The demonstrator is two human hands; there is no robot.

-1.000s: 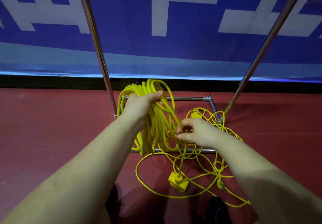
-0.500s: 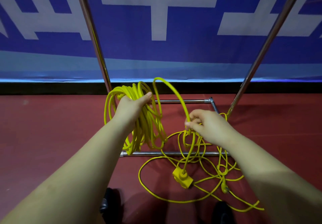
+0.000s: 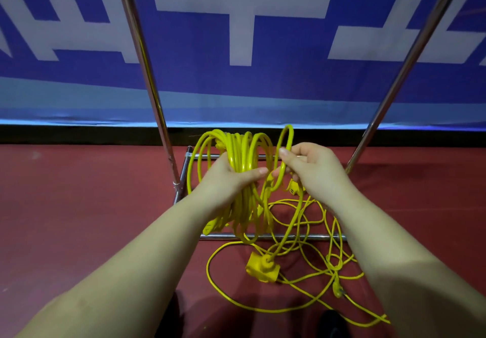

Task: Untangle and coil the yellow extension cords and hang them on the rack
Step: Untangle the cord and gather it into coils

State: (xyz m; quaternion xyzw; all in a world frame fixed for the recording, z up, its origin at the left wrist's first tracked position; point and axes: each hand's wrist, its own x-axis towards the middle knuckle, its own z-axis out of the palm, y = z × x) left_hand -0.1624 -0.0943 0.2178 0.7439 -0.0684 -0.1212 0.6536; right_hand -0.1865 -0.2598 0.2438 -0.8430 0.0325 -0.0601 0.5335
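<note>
My left hand point(image 3: 231, 180) grips a thick coil of yellow extension cord point(image 3: 242, 153), its loops rising above my fingers and hanging below my wrist. My right hand point(image 3: 313, 172) pinches a fresh loop of the same cord point(image 3: 285, 143) right beside the coil. From that loop the cord runs down to a yellow socket block point(image 3: 263, 268) on the floor. A thinner yellow cord point(image 3: 315, 245) lies tangled around it, with a plug point(image 3: 338, 289) at the right. The chrome rack point(image 3: 147, 74) stands behind, its base bars framing the pile.
The rack's right upright point(image 3: 405, 67) slants up to the right; its front base bar point(image 3: 302, 237) crosses under the cords. Red floor point(image 3: 79, 219) spreads on both sides. A blue and white banner point(image 3: 236, 35) closes the back. Dark shoes point(image 3: 331, 322) show at the bottom edge.
My right hand has risen and moved left with a new loop, bringing it up beside the coil in my left hand. The coil has shifted a little to the right.
</note>
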